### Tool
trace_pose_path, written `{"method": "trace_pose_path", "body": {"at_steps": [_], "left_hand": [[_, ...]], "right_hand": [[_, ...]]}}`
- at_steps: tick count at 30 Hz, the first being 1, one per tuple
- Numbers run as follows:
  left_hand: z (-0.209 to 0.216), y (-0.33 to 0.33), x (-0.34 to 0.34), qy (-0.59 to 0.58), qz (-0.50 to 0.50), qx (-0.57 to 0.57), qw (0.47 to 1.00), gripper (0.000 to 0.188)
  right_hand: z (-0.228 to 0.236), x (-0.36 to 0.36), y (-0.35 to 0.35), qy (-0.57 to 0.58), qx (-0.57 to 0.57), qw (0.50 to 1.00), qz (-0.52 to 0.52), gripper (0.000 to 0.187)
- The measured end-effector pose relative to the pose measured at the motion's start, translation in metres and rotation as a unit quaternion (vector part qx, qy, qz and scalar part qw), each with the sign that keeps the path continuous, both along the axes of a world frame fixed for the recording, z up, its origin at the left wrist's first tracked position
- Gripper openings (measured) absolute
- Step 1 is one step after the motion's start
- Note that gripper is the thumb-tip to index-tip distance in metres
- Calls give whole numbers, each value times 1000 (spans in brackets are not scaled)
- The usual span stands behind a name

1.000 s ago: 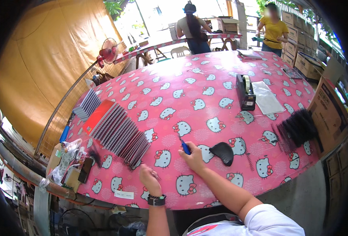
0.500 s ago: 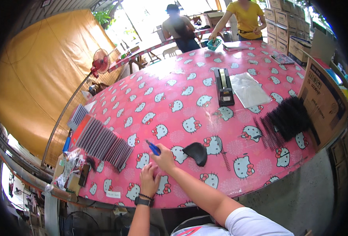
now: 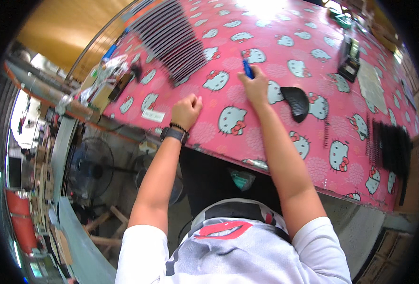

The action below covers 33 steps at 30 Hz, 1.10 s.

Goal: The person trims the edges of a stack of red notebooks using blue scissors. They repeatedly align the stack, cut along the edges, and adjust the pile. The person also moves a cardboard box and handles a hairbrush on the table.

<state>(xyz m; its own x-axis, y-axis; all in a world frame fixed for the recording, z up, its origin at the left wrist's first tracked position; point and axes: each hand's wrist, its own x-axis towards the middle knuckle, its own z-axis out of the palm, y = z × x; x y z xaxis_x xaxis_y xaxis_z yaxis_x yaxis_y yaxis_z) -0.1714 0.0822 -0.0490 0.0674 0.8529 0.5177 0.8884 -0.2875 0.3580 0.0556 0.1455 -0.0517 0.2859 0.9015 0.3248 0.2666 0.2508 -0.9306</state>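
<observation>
Right hand (image 3: 256, 87) grasping a blue pen (image 3: 247, 69), left hand (image 3: 186, 111) clenched (empty) on pink tablecloth (image 3: 285, 47), black comb (image 3: 296, 102) just beside.

table cover (image 3: 285, 52): glossy plastic sheet, pink with a cat print, smooth; it shines white at the far edge.
pen (image 3: 248, 70): blue plastic, smooth, held in the right hand (image 3: 256, 87).
black piece (image 3: 296, 102): matt dark plastic, just right of that hand.
fanned strips (image 3: 174, 40): thin, dark, with a half-glossy look, far left.
wrist strap (image 3: 174, 135): black, matt, on the left hand (image 3: 186, 111) side.
shirt (image 3: 238, 255): soft white cloth, near.
</observation>
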Motion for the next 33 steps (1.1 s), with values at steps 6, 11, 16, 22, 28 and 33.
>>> {"method": "trace_pose_path", "body": {"at_steps": [6, 11, 16, 22, 28, 33], "left_hand": [[63, -59, -123, -320, 108, 192, 921, 28], [120, -137, -213, -267, 234, 387, 851, 20], [60, -195, -282, -77, 487, 389, 778, 28], [-111, -241, -326, -174, 701, -112, 683, 61], [-115, -270, -312, -274, 621, 1, 734, 38], [-83, -176, -212, -394, 362, 143, 832, 25]], "right_hand": [[-14, -6, 23, -62, 62, 996, 26, 39], [-20, 18, 29, -83, 40, 996, 20, 39], [-21, 14, 28, -112, 32, 993, 20, 31], [-19, 7, 26, -81, 23, 996, 38, 29], [-8, 3, 8, -14, 36, 998, 42, 27], [-17, 2, 7, -31, 84, 995, 46, 25]]}}
